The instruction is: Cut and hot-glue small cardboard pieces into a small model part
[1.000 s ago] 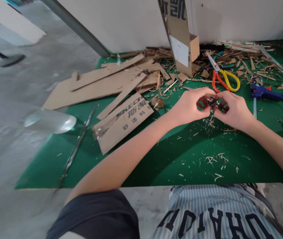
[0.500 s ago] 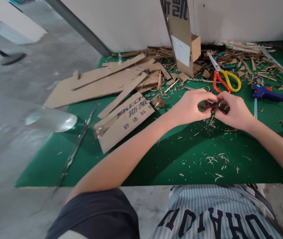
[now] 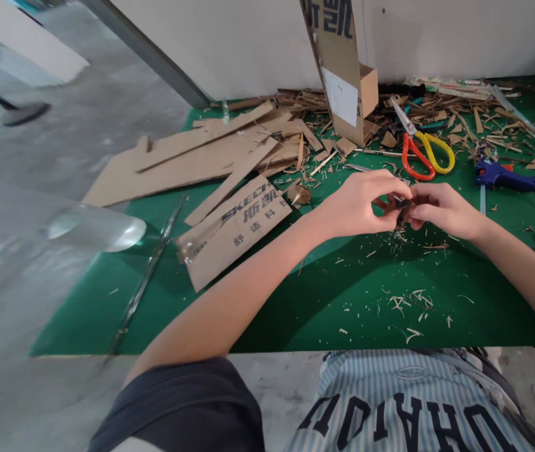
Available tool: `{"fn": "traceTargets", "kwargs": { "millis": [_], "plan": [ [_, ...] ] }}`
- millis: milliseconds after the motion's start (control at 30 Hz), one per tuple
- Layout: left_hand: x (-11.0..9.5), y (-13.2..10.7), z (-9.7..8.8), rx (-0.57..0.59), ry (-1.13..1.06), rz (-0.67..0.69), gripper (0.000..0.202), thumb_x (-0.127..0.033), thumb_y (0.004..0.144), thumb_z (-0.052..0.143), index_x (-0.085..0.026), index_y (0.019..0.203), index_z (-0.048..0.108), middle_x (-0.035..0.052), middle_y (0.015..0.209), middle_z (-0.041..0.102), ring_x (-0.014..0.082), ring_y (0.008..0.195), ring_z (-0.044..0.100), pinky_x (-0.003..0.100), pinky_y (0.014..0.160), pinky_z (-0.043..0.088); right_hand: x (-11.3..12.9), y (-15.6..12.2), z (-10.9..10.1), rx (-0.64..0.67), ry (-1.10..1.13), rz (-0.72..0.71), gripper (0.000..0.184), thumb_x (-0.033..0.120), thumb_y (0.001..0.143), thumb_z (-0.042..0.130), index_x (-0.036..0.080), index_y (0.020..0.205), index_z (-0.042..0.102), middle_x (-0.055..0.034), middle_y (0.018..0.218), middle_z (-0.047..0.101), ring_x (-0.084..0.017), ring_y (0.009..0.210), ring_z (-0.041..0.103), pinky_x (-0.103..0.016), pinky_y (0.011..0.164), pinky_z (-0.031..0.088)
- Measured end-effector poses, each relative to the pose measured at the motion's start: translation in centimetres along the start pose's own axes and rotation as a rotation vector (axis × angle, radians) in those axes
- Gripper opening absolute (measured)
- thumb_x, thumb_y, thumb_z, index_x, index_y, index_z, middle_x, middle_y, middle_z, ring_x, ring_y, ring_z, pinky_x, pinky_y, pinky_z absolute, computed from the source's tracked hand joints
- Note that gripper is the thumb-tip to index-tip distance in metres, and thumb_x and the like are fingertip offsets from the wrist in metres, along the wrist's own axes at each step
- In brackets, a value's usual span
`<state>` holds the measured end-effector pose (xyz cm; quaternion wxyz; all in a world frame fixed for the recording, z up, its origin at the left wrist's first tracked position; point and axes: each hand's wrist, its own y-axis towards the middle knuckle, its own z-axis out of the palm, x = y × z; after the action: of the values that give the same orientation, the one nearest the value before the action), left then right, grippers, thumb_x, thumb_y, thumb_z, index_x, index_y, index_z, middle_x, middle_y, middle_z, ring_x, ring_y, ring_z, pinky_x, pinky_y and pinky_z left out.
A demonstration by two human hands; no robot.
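My left hand (image 3: pixel 365 202) is closed, thumb and fingers pinching a small dark object (image 3: pixel 402 203) above the green table. My right hand (image 3: pixel 444 208) meets it from the other side, its fingers bent and pressed together at the same object. Fingers cover most of this piece, so its kind cannot be made out. Pale thin shavings (image 3: pixel 398 237) lie under both hands. Just beyond them rest scissors (image 3: pixel 430 154) with one red and one yellow handle. A pointed metal blade (image 3: pixel 358 167) shows behind my left hand.
A blue glue gun (image 3: pixel 507 177) with a cord lies at the right. Cut cardboard (image 3: pixel 243 229) and strips cover the left side. An upright cardboard piece (image 3: pixel 343 81) stands at the back among scraps. A clear bottle-like cylinder (image 3: pixel 98 226) is at the left edge.
My right hand's fingers have shifted and closed in around the small dark object, which sits at a different angle. The left hand has barely moved.
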<state>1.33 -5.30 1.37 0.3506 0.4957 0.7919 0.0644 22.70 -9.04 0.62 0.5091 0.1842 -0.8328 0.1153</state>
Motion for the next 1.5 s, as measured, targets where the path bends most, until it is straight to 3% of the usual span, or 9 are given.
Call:
{"fn": "traceTargets", "kwargs": {
  "millis": [167,267,433,567,633,867,1100,1333,1500],
  "plan": [
    [0.0,0.2,0.4,-0.042,-0.033,-0.109,0.025,-0.010,0.073,0.065,-0.020,0.096,0.069,0.0020,0.091,0.072,0.0143,0.084,0.066,0.029,0.079,0.056,0.1,-0.3,1.0,-0.267,-0.568,-0.138,0.017,0.030,0.075,0.058,0.019,0.089,0.058,-0.0046,0.076,0.064,-0.016,0.064,0.051,-0.031,0.059,0.036],
    [-0.1,0.4,0.5,-0.067,-0.113,-0.152,0.024,-0.011,0.074,0.063,-0.019,0.096,0.069,0.0023,0.095,0.075,0.0139,0.085,0.069,0.028,0.082,0.057,0.2,-0.4,1.3,-0.341,-0.728,-0.145,0.024,0.031,0.078,0.057,0.018,0.097,0.062,-0.0078,0.084,0.068,-0.019,0.067,0.054,-0.032,0.058,0.034],
    [-0.3,0.3,0.1,-0.042,-0.109,-0.158,0.024,-0.013,0.074,0.063,-0.021,0.096,0.069,0.0021,0.096,0.076,0.0146,0.086,0.070,0.030,0.080,0.058,0.2,-0.2,0.6,-0.212,-0.366,-0.134,0.014,0.027,0.078,0.058,0.018,0.087,0.062,-0.0037,0.075,0.066,-0.016,0.065,0.055,-0.032,0.061,0.041],
    [-0.4,0.3,-0.2,-0.023,-0.094,-0.132,0.025,-0.014,0.074,0.063,-0.021,0.097,0.070,0.0025,0.095,0.075,0.0147,0.085,0.070,0.030,0.079,0.059,0.0,0.0,0.0,-0.061,-0.056,-0.099,0.011,0.025,0.081,0.055,0.018,0.087,0.063,-0.0032,0.081,0.068,-0.016,0.070,0.060,-0.030,0.062,0.046],
    [-0.4,0.3,-0.3,-0.027,-0.088,-0.135,0.025,-0.014,0.074,0.063,-0.021,0.097,0.070,0.0026,0.095,0.074,0.0147,0.084,0.069,0.030,0.078,0.059,0.0,-0.1,0.0,-0.072,-0.091,-0.115,0.011,0.024,0.081,0.056,0.018,0.088,0.062,-0.0031,0.081,0.067,-0.016,0.069,0.060,-0.030,0.062,0.045],
    [-0.4,0.3,-0.2,-0.013,-0.087,-0.162,0.022,-0.015,0.074,0.063,-0.021,0.094,0.069,0.0022,0.094,0.075,0.0149,0.084,0.069,0.030,0.079,0.058,0.3,-0.5,0.6,-0.231,-0.610,-0.171,0.015,0.030,0.077,0.057,0.018,0.087,0.059,-0.0047,0.076,0.064,-0.017,0.065,0.051,-0.032,0.060,0.034],
    [-0.6,0.4,-0.5,0.005,-0.073,-0.148,0.025,-0.014,0.074,0.062,-0.020,0.097,0.070,0.0029,0.095,0.075,0.0151,0.084,0.069,0.031,0.080,0.058,0.0,-0.1,0.1,-0.114,-0.148,-0.131,0.010,0.025,0.077,0.056,0.019,0.083,0.061,-0.0014,0.074,0.066,-0.014,0.066,0.056,-0.030,0.062,0.042],
    [-0.6,0.4,-0.7,-0.008,-0.073,-0.151,0.024,-0.014,0.074,0.063,-0.021,0.096,0.070,0.0025,0.095,0.075,0.0149,0.084,0.069,0.030,0.080,0.058,0.1,-0.2,0.0,-0.161,-0.264,-0.177,0.015,0.025,0.078,0.059,0.019,0.090,0.063,-0.0034,0.083,0.070,-0.016,0.069,0.060,-0.031,0.065,0.047],
    [-0.7,0.3,-0.7,-0.013,-0.105,-0.158,0.025,-0.015,0.076,0.062,-0.022,0.099,0.071,0.0026,0.096,0.075,0.0156,0.086,0.071,0.030,0.078,0.060,0.2,-0.2,0.1,-0.159,-0.172,-0.147,0.011,0.027,0.078,0.061,0.020,0.087,0.062,-0.0027,0.081,0.068,-0.015,0.069,0.059,-0.030,0.063,0.047]
  ]
}}
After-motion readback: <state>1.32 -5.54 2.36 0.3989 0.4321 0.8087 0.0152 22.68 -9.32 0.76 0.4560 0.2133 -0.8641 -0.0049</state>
